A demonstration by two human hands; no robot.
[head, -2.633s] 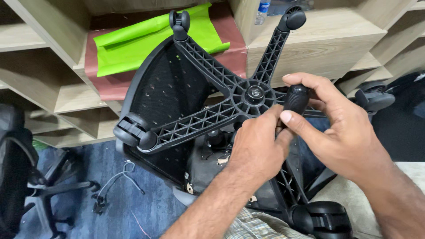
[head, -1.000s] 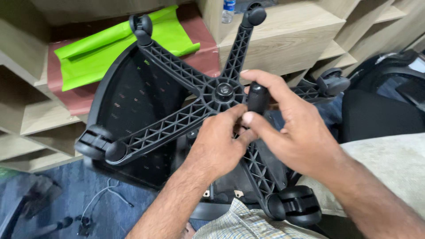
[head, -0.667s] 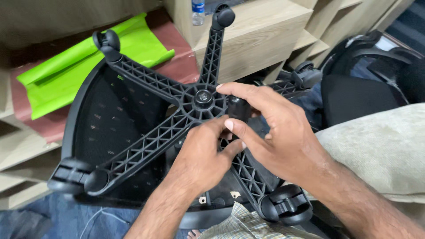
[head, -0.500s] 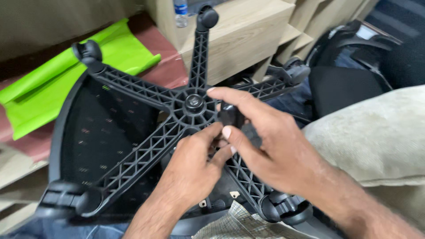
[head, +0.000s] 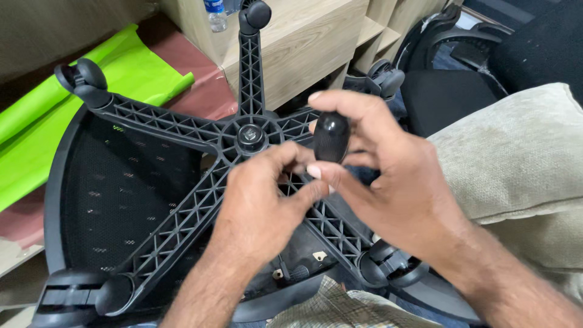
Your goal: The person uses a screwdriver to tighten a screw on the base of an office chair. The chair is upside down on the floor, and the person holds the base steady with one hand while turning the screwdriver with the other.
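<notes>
A black five-armed chair base lies upside down over a black mesh chair back, its hub in the middle. My right hand grips a black caster wheel just right of the hub, thumb and fingers wrapped around it. My left hand pinches at the underside of that same caster with thumb and forefinger. Casters sit on the arm tips at the far left, top, lower left and lower right.
A bright green sheet on a reddish surface lies at the left. A wooden cabinet with a plastic bottle stands behind. A beige cushion is at the right, another black chair at upper right.
The view has shifted so the base sits lower and further left. Both hands have stayed on the caster beside the hub, and the caster now shows more clearly between my right fingers.
</notes>
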